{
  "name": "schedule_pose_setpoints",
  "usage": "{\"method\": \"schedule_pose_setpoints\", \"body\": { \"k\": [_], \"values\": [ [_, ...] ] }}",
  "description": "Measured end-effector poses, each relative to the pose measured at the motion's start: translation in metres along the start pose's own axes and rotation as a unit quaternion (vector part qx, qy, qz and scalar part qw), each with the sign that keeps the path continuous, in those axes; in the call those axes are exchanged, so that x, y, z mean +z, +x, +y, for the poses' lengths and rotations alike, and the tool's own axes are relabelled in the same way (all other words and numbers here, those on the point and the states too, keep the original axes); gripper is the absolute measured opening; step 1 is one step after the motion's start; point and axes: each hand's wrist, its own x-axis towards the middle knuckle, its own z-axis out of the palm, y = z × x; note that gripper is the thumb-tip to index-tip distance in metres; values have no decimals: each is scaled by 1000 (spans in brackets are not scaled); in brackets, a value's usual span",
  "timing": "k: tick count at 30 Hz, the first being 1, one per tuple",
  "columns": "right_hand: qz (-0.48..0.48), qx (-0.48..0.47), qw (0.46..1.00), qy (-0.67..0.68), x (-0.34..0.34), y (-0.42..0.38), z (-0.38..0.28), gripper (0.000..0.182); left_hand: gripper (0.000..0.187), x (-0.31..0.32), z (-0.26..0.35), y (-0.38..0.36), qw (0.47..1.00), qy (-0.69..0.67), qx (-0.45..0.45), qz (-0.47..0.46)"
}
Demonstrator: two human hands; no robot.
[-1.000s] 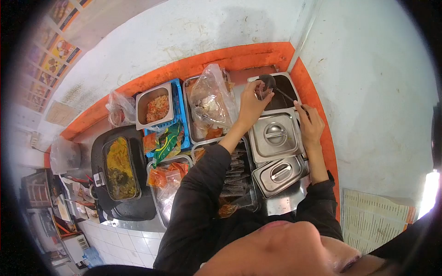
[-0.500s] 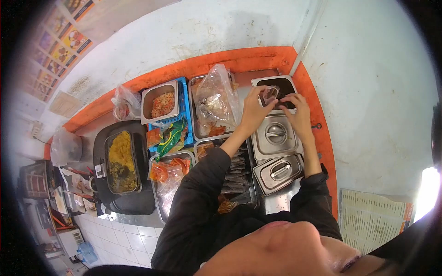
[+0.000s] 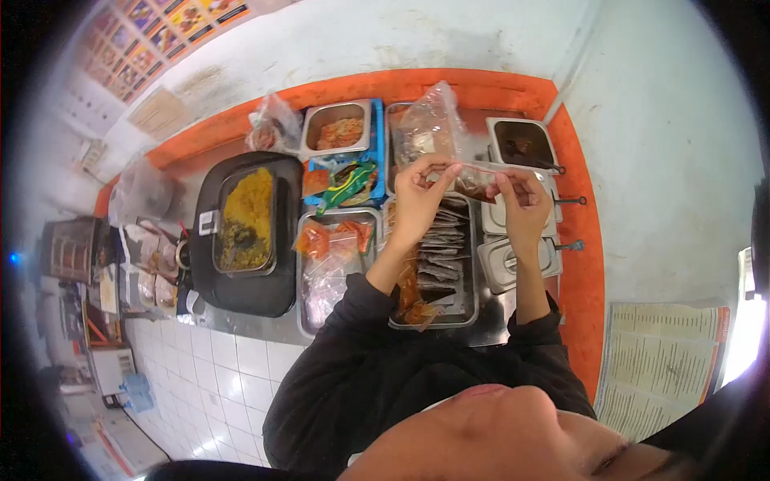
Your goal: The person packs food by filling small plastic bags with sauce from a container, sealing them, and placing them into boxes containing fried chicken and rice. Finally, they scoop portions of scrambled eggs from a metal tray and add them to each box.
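Grip of left hand (image 3: 419,196) and right hand (image 3: 526,202) pinched at opposite ends of small clear bag's (image 3: 475,187) upper edge, near tray of dark packets (image 3: 439,252), toward table's (image 3: 491,330) right side. Best held level, evenly taut, brown contents unsqueezed.

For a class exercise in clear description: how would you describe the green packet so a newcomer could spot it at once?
Below the wall's orange band, a blue crate carries a steel container of reddish food. The green packet lies just in front of that container. Its yellow-marked green sets it apart from the orange packet to its left.
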Motion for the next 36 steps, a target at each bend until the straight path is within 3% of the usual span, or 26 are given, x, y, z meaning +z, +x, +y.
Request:
{"method": "schedule_pose_setpoints", "body": {
  "k": [6,9,13,15,20,23,24,25,27,28,30,33,34,36],
  "values": [
    [-70,26,997,35,68,-24,-4,9,9,-75,18,-30,998,21,45,44],
    [-125,74,988,45,110,-45,-12,11,10,-119,39,-53,997,39,-11,59],
    [-163,25,986,-24,172,-81,-14,9,11,-188,74,-93,991,86,-61,82],
    [-183,13,983,13,215,-106,-18,9,11,-232,57,-114,991,68,35,109],
    [-282,20,959,28,344,-159,-27,7,10,-356,101,-167,961,149,95,212],
    [-341,14,939,46,443,-186,-23,6,12,-450,95,-192,945,152,70,281],
    [-356,34,931,75,477,-192,-17,7,17,-483,91,-194,928,178,100,312],
    [-370,53,922,103,509,-196,-11,7,21,-512,100,-197,913,224,53,336],
    [-364,33,924,117,573,-201,2,8,26,-586,79,-192,820,429,71,373],
    [-355,17,926,128,604,-204,9,9,26,-620,68,-194,819,429,72,374],
    [-346,-12,933,102,661,-211,24,10,32,-675,57,-201,641,717,12,274],
    [-346,-17,933,95,728,-216,39,11,36,-688,55,-234,604,754,-1,256],
    [-354,6,928,119,746,-220,45,11,41,-686,50,-246,627,736,-45,251],
    [-340,23,931,131,782,-228,59,10,43,-680,43,-263,636,722,-45,269]
  ]
}}
